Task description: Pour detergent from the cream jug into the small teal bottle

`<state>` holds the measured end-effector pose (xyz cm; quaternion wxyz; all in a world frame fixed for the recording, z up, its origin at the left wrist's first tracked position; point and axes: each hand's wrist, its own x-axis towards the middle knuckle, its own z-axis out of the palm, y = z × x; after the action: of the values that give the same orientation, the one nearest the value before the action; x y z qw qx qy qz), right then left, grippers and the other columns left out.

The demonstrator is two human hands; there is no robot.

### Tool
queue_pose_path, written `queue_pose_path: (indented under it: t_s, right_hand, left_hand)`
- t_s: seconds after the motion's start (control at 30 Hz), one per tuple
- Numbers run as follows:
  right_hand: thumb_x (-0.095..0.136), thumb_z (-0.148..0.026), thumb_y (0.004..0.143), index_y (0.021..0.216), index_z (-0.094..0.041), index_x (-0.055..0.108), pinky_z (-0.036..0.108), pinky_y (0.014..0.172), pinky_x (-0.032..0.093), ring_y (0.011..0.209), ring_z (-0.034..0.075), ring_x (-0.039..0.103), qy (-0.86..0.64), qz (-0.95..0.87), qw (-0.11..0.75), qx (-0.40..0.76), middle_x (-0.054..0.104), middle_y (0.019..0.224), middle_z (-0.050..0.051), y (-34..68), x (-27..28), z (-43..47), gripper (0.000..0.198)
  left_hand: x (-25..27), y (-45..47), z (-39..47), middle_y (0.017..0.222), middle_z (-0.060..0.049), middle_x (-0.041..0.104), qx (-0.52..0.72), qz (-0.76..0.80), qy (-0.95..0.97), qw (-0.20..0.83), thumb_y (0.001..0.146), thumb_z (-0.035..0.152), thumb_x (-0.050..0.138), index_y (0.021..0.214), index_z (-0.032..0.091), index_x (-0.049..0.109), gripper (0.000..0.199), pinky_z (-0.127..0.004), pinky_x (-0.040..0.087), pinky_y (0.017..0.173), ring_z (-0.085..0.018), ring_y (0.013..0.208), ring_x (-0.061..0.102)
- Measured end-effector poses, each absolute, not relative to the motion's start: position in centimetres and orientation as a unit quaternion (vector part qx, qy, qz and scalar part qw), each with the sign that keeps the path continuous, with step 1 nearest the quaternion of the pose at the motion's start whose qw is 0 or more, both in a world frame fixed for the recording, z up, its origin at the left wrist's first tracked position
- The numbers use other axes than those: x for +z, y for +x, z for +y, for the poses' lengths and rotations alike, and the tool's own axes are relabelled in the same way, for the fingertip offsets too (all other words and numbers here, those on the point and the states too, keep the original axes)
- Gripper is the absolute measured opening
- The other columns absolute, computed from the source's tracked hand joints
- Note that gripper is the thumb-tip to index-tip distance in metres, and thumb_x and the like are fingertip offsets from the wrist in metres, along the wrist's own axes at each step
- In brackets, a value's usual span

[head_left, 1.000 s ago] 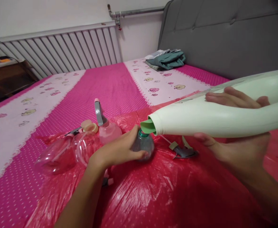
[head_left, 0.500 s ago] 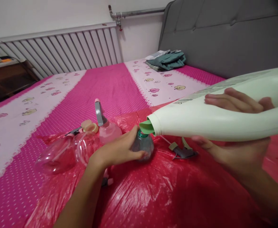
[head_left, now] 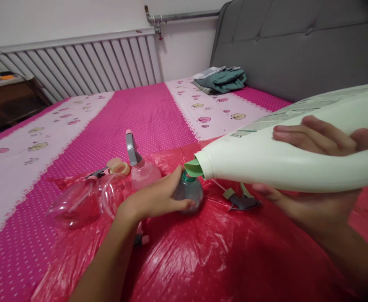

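Observation:
My left hand [head_left: 163, 193] is wrapped round a small clear grey spray bottle [head_left: 193, 195] with a green neck and no top on it. That bottle stands on a red plastic sheet [head_left: 184, 260]. In my right hand [head_left: 316, 167] lies a large pale green jug [head_left: 250, 155], tipped nearly level with its mouth to the left. The jug's green pouring spout [head_left: 194, 167] sits just over the small bottle's neck; I cannot tell whether liquid is flowing. Between the two hands a grey trigger spray head [head_left: 242, 199] rests on the sheet.
Left of my left hand are a pink spray bottle [head_left: 144, 174] with a grey trigger, clear pink bottles [head_left: 73, 205] lying down, and a cream round cap [head_left: 119, 168]. Folded clothes [head_left: 221, 79] lie on the pink bedspread [head_left: 136, 109] near a grey headboard [head_left: 297, 50].
The jug's rear has sunk slightly, with my right hand a little lower around it. My left hand and the small bottle have stayed in place.

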<state>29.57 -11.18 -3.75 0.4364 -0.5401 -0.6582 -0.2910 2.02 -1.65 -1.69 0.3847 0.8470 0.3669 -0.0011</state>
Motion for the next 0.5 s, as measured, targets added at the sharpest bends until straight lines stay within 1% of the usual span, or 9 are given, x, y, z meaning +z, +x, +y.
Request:
queue_pose_path:
  t_s: [0.1,0.23,0.37,0.5]
  right_hand:
    - [0.039,-0.076,0.093,0.133,-0.021,0.058,0.019,0.137,0.006,0.15,0.011,0.041,-0.545,-0.656,0.426,-0.302,0.057,0.137,-0.003,29.79,-3.69,-11.0,0.071]
    - [0.037,-0.073,0.095,0.128,-0.018,0.06,0.015,0.137,0.007,0.149,0.009,0.041,-0.516,-0.662,0.406,-0.362,0.059,0.132,-0.002,30.08,-3.58,-10.64,0.068]
    - [0.036,-0.079,0.092,0.124,-0.017,0.063,0.013,0.136,0.006,0.148,0.009,0.042,-0.507,-0.659,0.425,-0.358,0.061,0.129,-0.002,30.14,-3.53,-10.52,0.075]
    - [0.041,-0.083,0.089,0.126,-0.017,0.064,0.013,0.137,0.002,0.15,0.009,0.04,-0.511,-0.663,0.43,-0.34,0.061,0.129,-0.001,30.12,-3.66,-10.69,0.08]
  left_hand:
    - [-1.9,1.92,-1.6,0.134,-0.013,0.066,0.005,0.361,0.848,0.388,0.09,0.04,0.069,0.153,0.016,0.032,0.078,-0.036,0.054,0.089,-0.03,0.108,0.069]
    - [-2.18,1.64,-1.53,0.131,-0.013,0.067,0.015,0.355,0.849,0.391,0.09,0.042,0.068,0.152,0.016,0.033,0.076,-0.036,0.055,0.086,-0.03,0.105,0.07]
    - [-2.35,1.58,-1.44,0.143,-0.017,0.062,0.017,0.356,0.849,0.391,0.089,0.042,0.069,0.153,0.016,0.033,0.078,-0.039,0.054,0.09,-0.035,0.115,0.067]
    - [-2.42,1.63,-1.42,0.15,-0.019,0.057,0.011,0.361,0.846,0.391,0.088,0.043,0.069,0.153,0.015,0.033,0.079,-0.04,0.054,0.091,-0.038,0.123,0.065]
